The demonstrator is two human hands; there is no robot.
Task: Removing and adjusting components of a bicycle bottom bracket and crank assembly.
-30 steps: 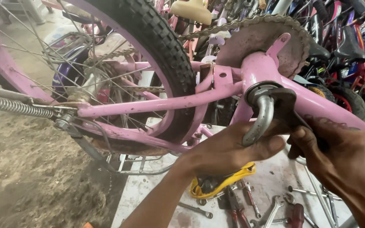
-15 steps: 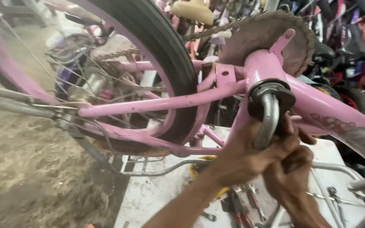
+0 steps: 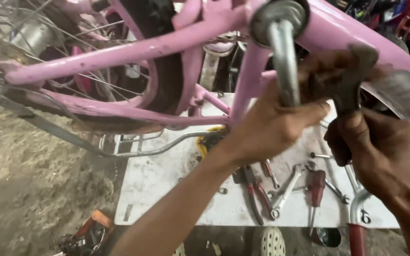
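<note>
One pink bicycle frame, its glossy paint scuffed, hangs upside down over a white tabletop. Left of the crank arm sits one black tyre with thin wire spokes. The single crank arm is a dull steel bar dropping from the frame's round hub; the left hand is wrapped tight around it. Just right of the crank, the right hand clenches one dark, rusty wrench. Below lie red-handled pliers and one silver spanner.
</note>
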